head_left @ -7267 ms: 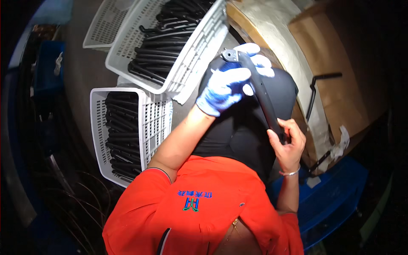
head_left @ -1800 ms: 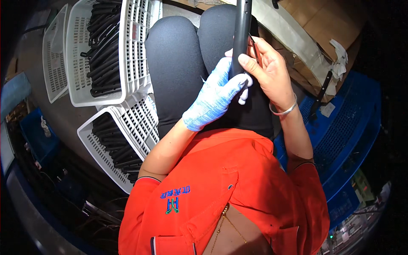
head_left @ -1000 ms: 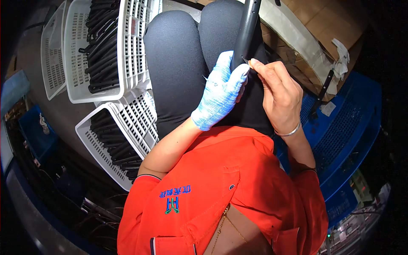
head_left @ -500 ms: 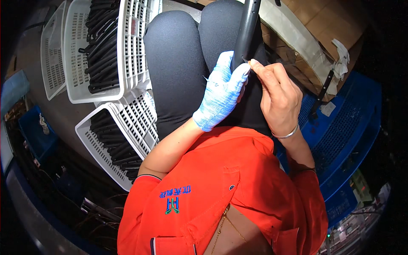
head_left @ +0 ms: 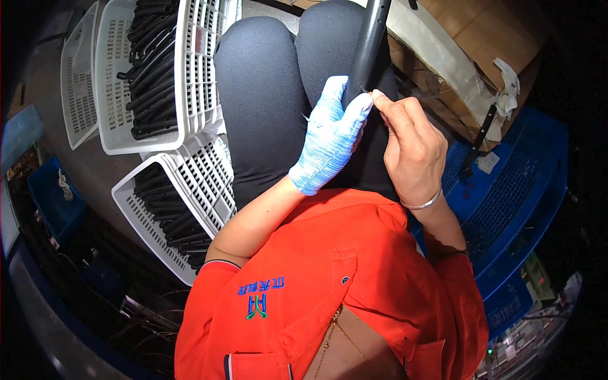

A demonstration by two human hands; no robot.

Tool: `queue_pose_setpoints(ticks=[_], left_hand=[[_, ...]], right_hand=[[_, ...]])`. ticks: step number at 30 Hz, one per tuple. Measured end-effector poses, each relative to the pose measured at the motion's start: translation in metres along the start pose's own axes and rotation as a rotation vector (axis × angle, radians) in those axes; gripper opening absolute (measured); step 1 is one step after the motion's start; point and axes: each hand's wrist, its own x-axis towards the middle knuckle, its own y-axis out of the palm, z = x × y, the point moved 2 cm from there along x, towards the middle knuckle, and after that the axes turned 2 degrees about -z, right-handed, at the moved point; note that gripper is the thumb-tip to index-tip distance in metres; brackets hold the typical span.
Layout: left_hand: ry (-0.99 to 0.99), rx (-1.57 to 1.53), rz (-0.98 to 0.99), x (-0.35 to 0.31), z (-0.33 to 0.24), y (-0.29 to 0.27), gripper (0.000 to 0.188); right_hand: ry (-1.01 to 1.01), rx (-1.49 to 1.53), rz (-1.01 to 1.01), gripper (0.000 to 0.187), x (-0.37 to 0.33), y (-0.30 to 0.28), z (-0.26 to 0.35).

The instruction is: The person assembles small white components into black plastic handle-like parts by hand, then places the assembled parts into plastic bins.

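Note:
A black tube [head_left: 368,54] slants up over my lap, with small holes near its upper end. My left hand [head_left: 323,149], in a blue and white knit glove, is closed round its lower end, the thumb lying along the near side. My bare right hand [head_left: 415,149] pinches thumb and forefinger together right beside the tube and the gloved thumb tip. Whatever sits in that pinch is too small to make out. A thin dark sliver sticks out of the tube's side just above the pinch.
White plastic baskets [head_left: 120,136] at the left hold many black tubular parts [head_left: 152,95]. Blue crates [head_left: 506,209] stand at the right, a black-handled knife [head_left: 487,123] on their edge. Cardboard [head_left: 487,28] and a white crumpled cloth [head_left: 508,82] lie at the far right.
My right hand has shifted slightly left, still pinching. The tube's upper end leans a touch further right, and my left hand keeps its hold.

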Motion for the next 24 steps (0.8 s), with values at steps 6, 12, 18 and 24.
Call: queue_pose_setpoints(ticks=[6, 12, 18, 24], left_hand=[[-0.123, -0.184, -0.016, -0.0001, -0.0041, 0.0005, 0.016], [-0.147, -0.248, -0.022, -0.0003, -0.0036, 0.0016, 0.018], [-0.148, -0.265, -0.023, -0.0004, -0.0052, 0.0018, 0.017], [-0.163, -0.257, -0.02, -0.0008, -0.0053, 0.0018, 0.017]], right_hand=[[0.04, -0.058, -0.007, 0.031, -0.0043, 0.0047, 0.0035], [0.039, -0.127, -0.016, 0.031, -0.0041, 0.0058, 0.0086], [0.008, -0.148, -0.031, 0.033, -0.0032, 0.0068, 0.0099], [-0.045, -0.121, -0.107, 0.032, -0.0044, 0.0106, 0.004]])
